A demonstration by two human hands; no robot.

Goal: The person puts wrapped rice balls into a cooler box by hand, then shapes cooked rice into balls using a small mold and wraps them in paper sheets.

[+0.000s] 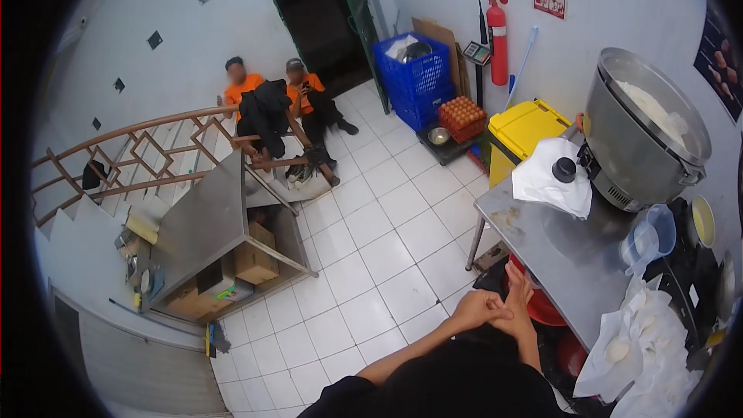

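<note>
Out in front of my body, beside the steel table, my hands meet. My left hand (478,310) is closed, its curled fingers against the palm side of my right hand (523,303). The right hand's fingers stretch out toward the table edge, and no object shows in it. Nearest to the hands is the steel table (534,236), with red containers (548,306) under it. On the table are a large grey rice cooker (631,135) with white contents, a white cloth (546,186) with a black knob on it, and a clear plastic jug (658,232).
Crumpled white paper (638,340) lies at the table's near end. Beyond stand a yellow bin (530,131), egg trays (463,118), blue crates (414,77) and a fire extinguisher (497,42). Two people in orange shirts (244,89) sit by the stairs, behind another steel table (205,220).
</note>
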